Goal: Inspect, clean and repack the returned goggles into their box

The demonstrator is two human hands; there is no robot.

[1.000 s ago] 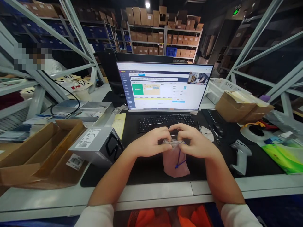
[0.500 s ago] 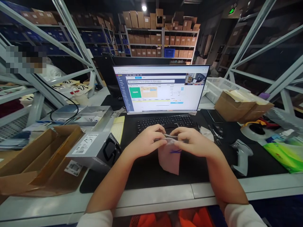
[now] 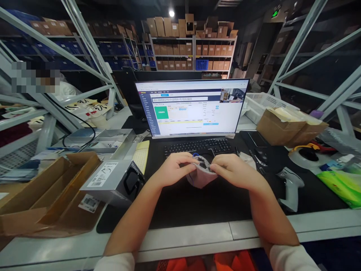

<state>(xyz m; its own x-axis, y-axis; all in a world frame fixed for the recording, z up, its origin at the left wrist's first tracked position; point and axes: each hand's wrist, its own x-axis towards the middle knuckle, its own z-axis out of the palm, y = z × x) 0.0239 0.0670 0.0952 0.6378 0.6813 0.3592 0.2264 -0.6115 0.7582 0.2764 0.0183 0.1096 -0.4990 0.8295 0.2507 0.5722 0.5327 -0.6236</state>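
A small greyish-pink pouch (image 3: 201,179) with a blue cord hangs between my two hands, just in front of the keyboard (image 3: 197,146). My left hand (image 3: 177,168) pinches the left side of its rim. On the right side, my right hand (image 3: 234,169) grips the rim between thumb and fingers. The mouth of the pouch gapes upward, and something dark shows inside that I cannot make out. Left of my forearm stands a grey box (image 3: 113,182) with a dark picture of eyewear on its side.
A monitor (image 3: 191,109) stands behind the keyboard. At the left lies an opened cardboard box (image 3: 50,195). A barcode scanner (image 3: 291,190), a mouse (image 3: 261,154), a tape roll (image 3: 306,156) and a green packet (image 3: 342,188) are on the right. A person (image 3: 66,88) is at the far left.
The pouch was closed at the top and hanging long; now its mouth is spread and tilted up toward me. My hands have moved slightly apart along its rim.
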